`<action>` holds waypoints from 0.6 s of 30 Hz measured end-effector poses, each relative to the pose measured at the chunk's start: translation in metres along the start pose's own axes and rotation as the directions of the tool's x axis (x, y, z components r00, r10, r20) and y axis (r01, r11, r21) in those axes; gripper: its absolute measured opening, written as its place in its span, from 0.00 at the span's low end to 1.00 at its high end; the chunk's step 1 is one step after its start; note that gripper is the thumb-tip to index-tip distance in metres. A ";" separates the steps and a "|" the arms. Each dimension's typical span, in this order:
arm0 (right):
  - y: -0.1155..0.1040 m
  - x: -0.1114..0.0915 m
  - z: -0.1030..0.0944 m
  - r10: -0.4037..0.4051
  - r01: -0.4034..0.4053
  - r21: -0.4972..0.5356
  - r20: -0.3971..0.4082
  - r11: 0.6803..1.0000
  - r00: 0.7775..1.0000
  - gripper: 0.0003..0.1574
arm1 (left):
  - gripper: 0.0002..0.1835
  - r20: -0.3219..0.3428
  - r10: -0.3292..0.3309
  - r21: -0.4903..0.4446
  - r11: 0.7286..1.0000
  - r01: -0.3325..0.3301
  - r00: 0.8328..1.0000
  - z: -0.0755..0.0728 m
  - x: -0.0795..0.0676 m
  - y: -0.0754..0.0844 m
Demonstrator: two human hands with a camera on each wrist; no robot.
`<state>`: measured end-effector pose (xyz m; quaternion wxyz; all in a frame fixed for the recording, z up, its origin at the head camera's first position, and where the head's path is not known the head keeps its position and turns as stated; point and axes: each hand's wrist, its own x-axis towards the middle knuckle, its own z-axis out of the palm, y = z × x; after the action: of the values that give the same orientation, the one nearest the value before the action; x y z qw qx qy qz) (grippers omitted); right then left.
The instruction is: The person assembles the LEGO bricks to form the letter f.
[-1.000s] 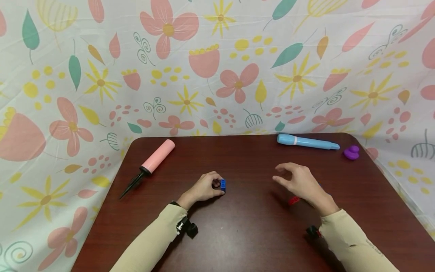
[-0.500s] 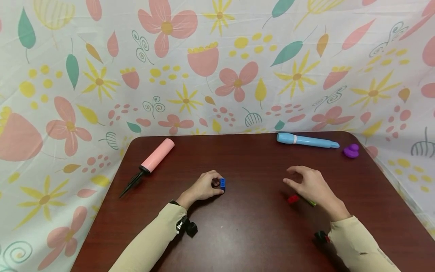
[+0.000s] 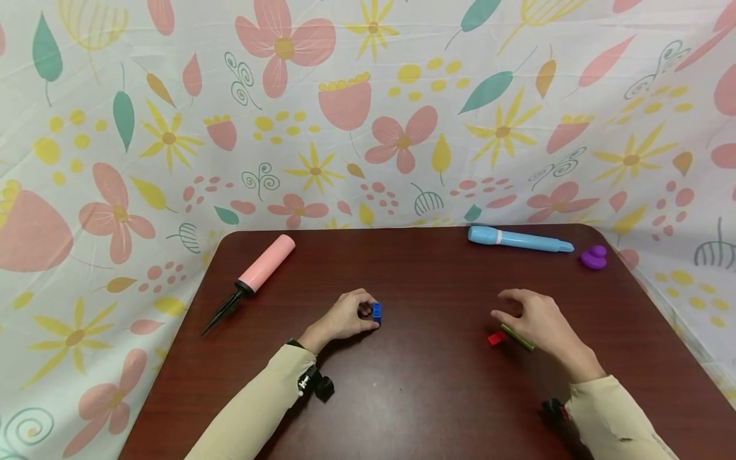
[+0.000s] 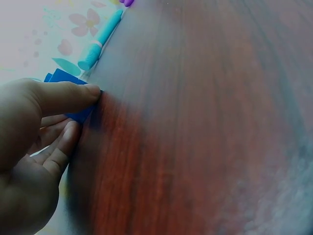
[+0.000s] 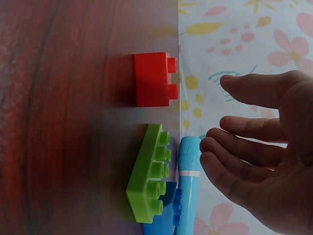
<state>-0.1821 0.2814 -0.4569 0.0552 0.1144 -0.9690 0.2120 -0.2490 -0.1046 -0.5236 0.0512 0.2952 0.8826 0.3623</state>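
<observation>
my l hand (image 3: 344,315) pinches blue brick (image 3: 376,313) btwn thumb & fingers, nr table (image 3: 420,383) ctr; my r hand (image 3: 542,322), fingers relaxed, thumb apart, hovers nr red brick (image 5: 151,80) & green brick (image 5: 143,181), both on table

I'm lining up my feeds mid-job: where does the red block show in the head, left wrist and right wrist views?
Head: the red block is below and right of centre, beside the green block.
Left wrist: not in it.
Right wrist: upper middle, above the green block.
Shared landmark: the light-blue tube, seen in all three.
</observation>
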 end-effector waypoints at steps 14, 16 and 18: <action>0.013 -0.009 0.003 0.040 -0.040 0.005 0.063 0.999 0.997 0.28 | 0.18 -0.009 0.000 0.001 1.000 0.000 1.000 0.001 0.000 0.000; 0.015 -0.009 0.004 0.038 -0.038 -0.005 0.070 0.999 0.997 0.28 | 0.18 -0.007 -0.002 0.000 1.000 0.002 1.000 0.001 0.000 0.000; 0.018 -0.009 0.004 0.036 -0.034 -0.020 0.075 0.999 0.997 0.28 | 0.18 -0.004 0.000 -0.001 1.000 0.000 1.000 0.001 0.000 0.000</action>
<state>-0.1777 0.2970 -0.4693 0.0159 0.1048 -0.9742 0.1994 -0.2488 -0.1040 -0.5239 0.0497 0.2947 0.8824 0.3635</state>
